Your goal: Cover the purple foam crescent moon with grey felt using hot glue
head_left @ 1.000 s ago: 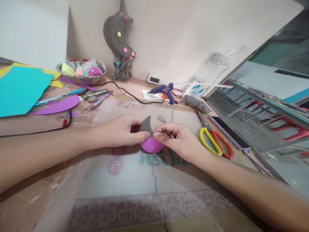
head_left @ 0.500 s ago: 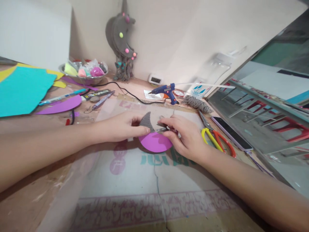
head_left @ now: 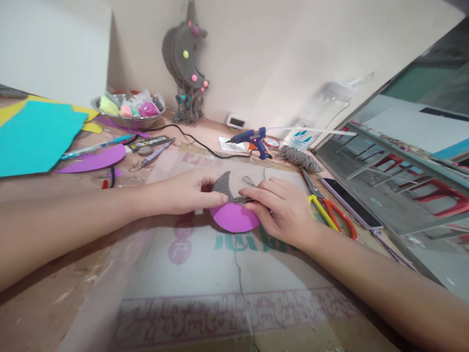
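Observation:
Near the middle of the board, my left hand (head_left: 194,193) is closed on a purple craft piece (head_left: 235,218) with a smooth, rounded lower part. A pointed, curved part wrapped in grey cord (head_left: 222,184) rises from it, beside my left thumb. My right hand (head_left: 284,205) pinches grey cord at the piece's upper right edge, its thumb touching the purple part. Behind those fingers a small loop of cord (head_left: 249,180) sticks up. My fingers partly hide where cord and piece meet.
Behind my hands lies a blue glue gun (head_left: 252,139), with a skein of grey cord (head_left: 298,158) beside it. Scissors (head_left: 330,210) and a phone (head_left: 350,203) lie to the right. Turquoise sheet (head_left: 40,139), pens and a metal bowl (head_left: 126,120) stand left; a moon decoration (head_left: 185,58) hangs behind.
My right fingers have shifted slightly left and lower, pressing closer along the purple piece's upper edge. The cord loop shows more clearly behind them. My left hand keeps its hold.

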The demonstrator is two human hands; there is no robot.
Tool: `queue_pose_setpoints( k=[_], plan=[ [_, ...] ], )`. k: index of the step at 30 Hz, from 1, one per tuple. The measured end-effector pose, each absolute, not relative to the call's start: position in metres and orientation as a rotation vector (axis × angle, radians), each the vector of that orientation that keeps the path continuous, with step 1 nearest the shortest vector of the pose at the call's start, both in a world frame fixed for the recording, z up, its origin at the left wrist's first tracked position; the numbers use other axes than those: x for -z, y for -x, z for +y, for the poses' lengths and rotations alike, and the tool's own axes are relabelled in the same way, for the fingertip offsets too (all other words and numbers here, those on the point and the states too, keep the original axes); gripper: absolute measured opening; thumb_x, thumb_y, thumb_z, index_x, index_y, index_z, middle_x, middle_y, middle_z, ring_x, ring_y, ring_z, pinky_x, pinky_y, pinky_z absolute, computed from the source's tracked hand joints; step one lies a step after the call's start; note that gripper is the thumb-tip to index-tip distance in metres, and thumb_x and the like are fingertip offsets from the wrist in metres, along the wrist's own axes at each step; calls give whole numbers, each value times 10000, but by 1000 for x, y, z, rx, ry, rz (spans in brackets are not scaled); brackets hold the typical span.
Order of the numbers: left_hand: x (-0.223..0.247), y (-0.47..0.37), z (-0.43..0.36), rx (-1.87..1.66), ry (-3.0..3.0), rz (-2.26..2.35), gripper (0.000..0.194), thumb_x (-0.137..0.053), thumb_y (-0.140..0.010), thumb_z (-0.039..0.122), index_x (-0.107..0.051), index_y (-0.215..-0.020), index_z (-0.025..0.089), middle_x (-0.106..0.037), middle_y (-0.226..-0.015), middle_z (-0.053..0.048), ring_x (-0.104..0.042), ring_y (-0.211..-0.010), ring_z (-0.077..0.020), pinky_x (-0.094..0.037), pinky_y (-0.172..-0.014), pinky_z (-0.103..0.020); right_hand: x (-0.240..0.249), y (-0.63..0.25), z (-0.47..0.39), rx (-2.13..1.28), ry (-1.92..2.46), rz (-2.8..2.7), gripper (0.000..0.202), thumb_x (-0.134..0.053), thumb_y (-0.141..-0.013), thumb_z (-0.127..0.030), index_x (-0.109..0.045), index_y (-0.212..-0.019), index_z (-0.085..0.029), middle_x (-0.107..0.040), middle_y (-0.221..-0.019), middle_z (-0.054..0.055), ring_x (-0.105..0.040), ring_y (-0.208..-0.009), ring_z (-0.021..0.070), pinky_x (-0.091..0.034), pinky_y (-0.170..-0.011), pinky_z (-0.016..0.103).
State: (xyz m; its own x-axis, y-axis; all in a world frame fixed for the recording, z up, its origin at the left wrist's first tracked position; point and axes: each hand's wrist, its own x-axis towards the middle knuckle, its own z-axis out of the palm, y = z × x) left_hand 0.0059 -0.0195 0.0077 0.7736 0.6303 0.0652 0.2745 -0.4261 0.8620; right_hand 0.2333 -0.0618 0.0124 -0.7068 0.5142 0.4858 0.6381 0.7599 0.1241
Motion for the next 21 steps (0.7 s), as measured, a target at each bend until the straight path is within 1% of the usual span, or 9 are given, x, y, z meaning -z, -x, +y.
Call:
queue_pose_setpoints(
  k=[5, 11, 16, 21],
  plan=[
    [-8, -6, -19, -454, -2036, 669, 156, -482, -800, 266, -573, -802, 139, -522, -755, 22, -487, -713, -116, -400, -643, -232, -12, -233, -61, 368, 863, -2501, 225, -522, -886, -278, -636, -1008, -128, -623, -790, 66, -505, -673, 152, -390, -622, 284],
    [-8, -6, -20, -456, -2018, 671, 155, -486, -810, 266, -567, -806, 135, -491, -721, 31, -463, -684, -102, -377, -606, -213, -12, -233, -60, 377, 862, -2511, 228, -515, -890, -280, -642, -990, -121, -625, -777, 69, -505, -663, 153, -383, -614, 285],
    [-8, -5, -20, -460, -2023, 680, 134, -489, -810, 245, -543, -752, 137, -462, -694, 40, -448, -654, -89, -363, -585, -203, -13, -232, -61, 382, 879, -2530, 229, -496, -900, -277, -639, -995, -126, -626, -777, 63, -500, -667, 153, -381, -613, 283],
    [-7, -5, -18, -437, -2017, 651, 154, -484, -822, 269, -559, -795, 137, -478, -716, 34, -461, -677, -98, -374, -603, -210, -13, -231, -60, 363, 873, -2529, 220, -506, -896, -283, -639, -974, -126, -619, -748, 55, -491, -656, 150, -381, -607, 280]
  ],
)
